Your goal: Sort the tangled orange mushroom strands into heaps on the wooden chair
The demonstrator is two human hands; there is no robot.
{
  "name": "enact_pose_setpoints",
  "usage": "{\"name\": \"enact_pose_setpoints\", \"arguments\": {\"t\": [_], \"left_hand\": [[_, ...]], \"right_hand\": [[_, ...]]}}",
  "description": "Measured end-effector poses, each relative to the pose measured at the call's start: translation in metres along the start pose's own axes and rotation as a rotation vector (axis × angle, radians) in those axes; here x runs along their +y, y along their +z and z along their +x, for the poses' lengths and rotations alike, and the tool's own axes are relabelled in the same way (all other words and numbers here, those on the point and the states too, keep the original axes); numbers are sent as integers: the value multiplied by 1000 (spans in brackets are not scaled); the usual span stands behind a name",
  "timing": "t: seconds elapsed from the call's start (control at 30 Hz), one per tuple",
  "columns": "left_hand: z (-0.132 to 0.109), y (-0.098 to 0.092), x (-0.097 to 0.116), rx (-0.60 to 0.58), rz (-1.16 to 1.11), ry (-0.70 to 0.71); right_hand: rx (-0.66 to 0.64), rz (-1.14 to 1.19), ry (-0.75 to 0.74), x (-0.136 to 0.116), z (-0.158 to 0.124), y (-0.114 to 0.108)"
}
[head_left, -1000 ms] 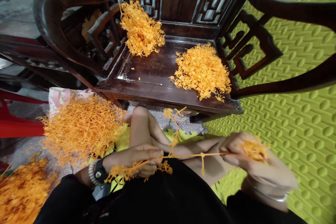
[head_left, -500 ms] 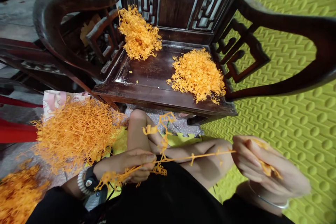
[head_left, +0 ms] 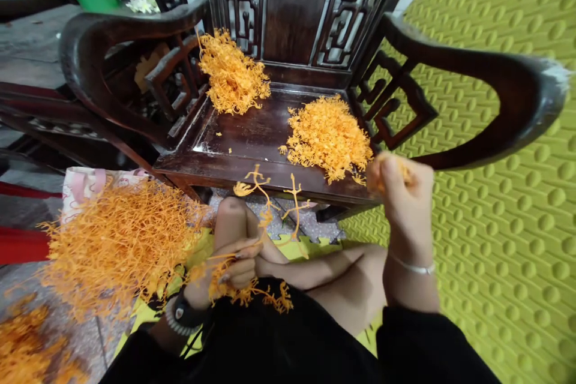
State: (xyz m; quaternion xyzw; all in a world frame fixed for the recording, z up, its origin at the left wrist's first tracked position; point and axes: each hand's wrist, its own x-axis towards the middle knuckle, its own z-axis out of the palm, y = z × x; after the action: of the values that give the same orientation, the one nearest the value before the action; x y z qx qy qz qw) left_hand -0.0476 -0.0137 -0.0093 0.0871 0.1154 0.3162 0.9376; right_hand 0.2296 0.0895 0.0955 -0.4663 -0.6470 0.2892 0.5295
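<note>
My left hand [head_left: 240,264], above my lap, is closed around several thin, branched orange plastic strands [head_left: 278,298]. Some strands stick up past its fingers and others hang over my black shirt. Raised at the front right corner of the wooden chair, my right hand [head_left: 408,189] forms a fist, with small orange plastic pieces [head_left: 406,175] showing between thumb and fingers. Just left of that fist, a pile of short orange pieces [head_left: 330,138] lies on the chair seat [head_left: 254,135]. Farther back on the seat is a second, stringier orange pile [head_left: 234,75].
A large heap of orange branched strands [head_left: 121,240] rises from a white and pink bag [head_left: 74,195] at left. Another orange pile [head_left: 27,339] lies on the floor below it. Curved chair arms [head_left: 477,66] flank the seat. Yellow foam matting [head_left: 508,240] covers the right side.
My right hand has moved up and forward from beside my lap to the chair's corner. The strand stretched between both hands no longer spans them. The view has shifted slightly.
</note>
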Motion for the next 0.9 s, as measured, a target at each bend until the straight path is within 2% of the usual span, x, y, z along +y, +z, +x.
{"name": "enact_pose_setpoints", "arguments": {"t": [0.07,0.13,0.2,0.27,0.33,0.4,0.57,0.7,0.77,0.8,0.83,0.87,0.9], "left_hand": [[9,4,-1,-89,-22,51],[13,8,-1,-156,-37,98],[16,10,0,-179,-31,107],[19,12,2,-160,-16,101],[22,14,3,-125,2,112],[25,16,5,-98,26,138],[27,20,8,-114,77,175],[26,20,6,-77,77,168],[26,22,5,-74,87,170],[27,23,5,-77,95,174],[28,24,5,-84,104,174],[29,25,5,-94,115,169],[30,26,5,-100,125,162]], "right_hand": [[102,-172,-144,11,46,8],[175,-533,-86,28,89,13],[120,-865,26,51,121,17],[11,-1010,111,73,135,20],[-56,-1015,161,90,135,21],[-55,-1012,186,99,128,20],[-12,-1112,93,100,118,15],[134,-1059,-78,98,118,13],[216,-961,-229,93,106,17],[211,-867,-288,90,95,22],[142,-737,-308,86,80,28],[12,-572,-290,82,61,37],[-184,-381,-218,79,41,47]]}}
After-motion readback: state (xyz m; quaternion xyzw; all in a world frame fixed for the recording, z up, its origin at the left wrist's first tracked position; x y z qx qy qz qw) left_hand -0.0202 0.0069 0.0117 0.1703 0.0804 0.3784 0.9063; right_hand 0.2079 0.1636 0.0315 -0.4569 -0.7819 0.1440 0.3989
